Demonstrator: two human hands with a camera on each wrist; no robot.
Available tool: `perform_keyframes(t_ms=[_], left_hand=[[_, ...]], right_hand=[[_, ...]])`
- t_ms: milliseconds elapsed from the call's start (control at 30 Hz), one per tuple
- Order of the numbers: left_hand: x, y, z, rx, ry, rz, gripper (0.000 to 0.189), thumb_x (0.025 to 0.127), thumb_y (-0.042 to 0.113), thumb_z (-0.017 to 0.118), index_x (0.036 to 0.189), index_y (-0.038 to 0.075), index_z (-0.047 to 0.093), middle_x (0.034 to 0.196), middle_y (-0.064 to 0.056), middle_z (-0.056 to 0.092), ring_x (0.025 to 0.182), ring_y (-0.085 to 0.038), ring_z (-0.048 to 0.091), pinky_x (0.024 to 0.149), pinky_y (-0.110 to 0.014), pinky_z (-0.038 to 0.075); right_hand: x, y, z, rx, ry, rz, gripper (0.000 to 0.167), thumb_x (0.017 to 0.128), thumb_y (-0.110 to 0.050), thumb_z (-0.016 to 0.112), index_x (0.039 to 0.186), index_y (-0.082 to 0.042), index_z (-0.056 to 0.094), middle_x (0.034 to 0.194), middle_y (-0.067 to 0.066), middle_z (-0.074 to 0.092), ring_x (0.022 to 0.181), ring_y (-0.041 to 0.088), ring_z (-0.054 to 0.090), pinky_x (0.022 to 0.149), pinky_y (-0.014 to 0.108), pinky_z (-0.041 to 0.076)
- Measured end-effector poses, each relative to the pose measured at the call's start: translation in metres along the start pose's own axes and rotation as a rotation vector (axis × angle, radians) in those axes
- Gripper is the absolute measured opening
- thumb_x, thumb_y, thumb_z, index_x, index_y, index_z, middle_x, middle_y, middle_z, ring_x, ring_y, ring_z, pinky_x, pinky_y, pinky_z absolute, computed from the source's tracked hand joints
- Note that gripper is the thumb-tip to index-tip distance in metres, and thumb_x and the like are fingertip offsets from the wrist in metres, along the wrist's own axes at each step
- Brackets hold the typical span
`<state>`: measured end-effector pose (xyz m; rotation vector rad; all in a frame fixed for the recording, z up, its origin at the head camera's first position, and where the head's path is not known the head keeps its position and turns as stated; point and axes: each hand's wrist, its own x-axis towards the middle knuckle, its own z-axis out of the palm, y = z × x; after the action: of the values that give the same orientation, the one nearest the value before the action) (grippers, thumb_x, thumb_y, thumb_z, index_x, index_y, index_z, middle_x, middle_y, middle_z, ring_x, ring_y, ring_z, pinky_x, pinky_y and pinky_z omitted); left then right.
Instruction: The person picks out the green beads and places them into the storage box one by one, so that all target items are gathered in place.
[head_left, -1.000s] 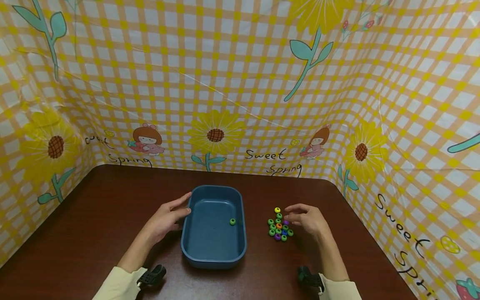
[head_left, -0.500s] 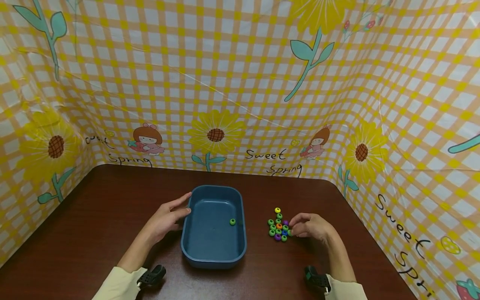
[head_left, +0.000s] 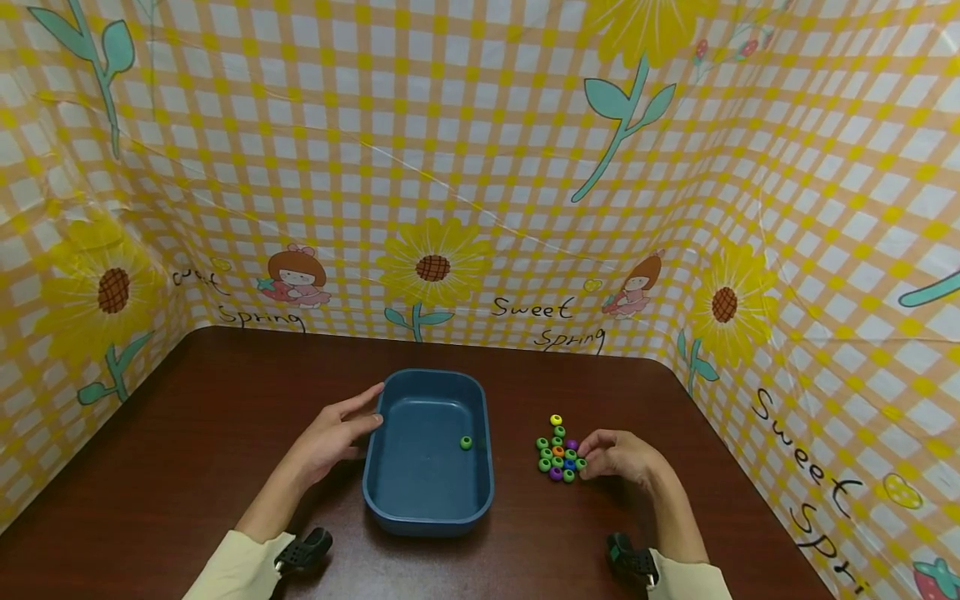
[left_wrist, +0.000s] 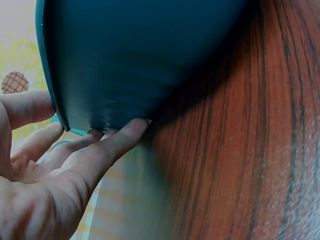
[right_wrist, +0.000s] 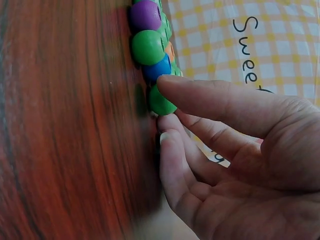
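My left hand (head_left: 326, 442) rests against the left side of a blue rectangular tub (head_left: 427, 523), its fingers extended. The left wrist view shows the fingertips touching the tub's outer wall (left_wrist: 115, 75) and edge. A single green bead (head_left: 466, 442) lies inside the tub. To the right, a flat cluster of round beads sits on the table, mostly green, with purple (head_left: 556, 474), orange (head_left: 557, 452), blue (head_left: 570, 465) and yellow (head_left: 556, 420) ones. My right hand (head_left: 622, 458) pinches a green bead (right_wrist: 162, 101) at the cluster's right edge, thumb on one side and fingers on the other.
The dark brown wooden table (head_left: 247, 392) stretches around the tub. A checkered cloth (head_left: 435, 142) with printed sunflowers hangs behind and along both sides. Each wrist wears a black strap mount (head_left: 303, 550).
My right hand has moved down and slightly right, from beside the top of the cluster to the green bead at its right edge. The left hand and tub have stayed in place.
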<state>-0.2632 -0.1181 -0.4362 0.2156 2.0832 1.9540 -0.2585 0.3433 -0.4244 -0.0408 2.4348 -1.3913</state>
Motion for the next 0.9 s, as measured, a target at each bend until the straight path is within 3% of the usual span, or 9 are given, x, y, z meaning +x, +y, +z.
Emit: perform_keyframes(t_ms=[633, 900], left_hand=[[0.004, -0.003, 0.001, -0.011, 0.019, -0.013, 0.058, 0.104, 0.016, 0.056, 0.158, 0.026, 0.038, 0.159, -0.019, 0.042, 0.139, -0.041, 0.05, 0.099, -0.057, 0.053], [0.004, -0.003, 0.002, -0.015, 0.024, -0.019, 0.058, 0.104, 0.016, 0.057, 0.158, 0.026, 0.038, 0.157, -0.02, 0.043, 0.137, -0.041, 0.051, 0.098, -0.056, 0.054]], right_hand=[[0.002, 0.003, 0.002, -0.023, 0.017, 0.011, 0.027, 0.081, -0.004, 0.08, 0.101, 0.007, 0.065, 0.086, 0.003, 0.062, 0.081, 0.016, 0.059, 0.075, 0.031, 0.054], [-0.003, -0.007, 0.0, -0.04, 0.041, 0.011, 0.022, 0.085, -0.005, 0.076, 0.101, 0.006, 0.066, 0.088, 0.005, 0.065, 0.082, 0.018, 0.062, 0.076, 0.033, 0.056]])
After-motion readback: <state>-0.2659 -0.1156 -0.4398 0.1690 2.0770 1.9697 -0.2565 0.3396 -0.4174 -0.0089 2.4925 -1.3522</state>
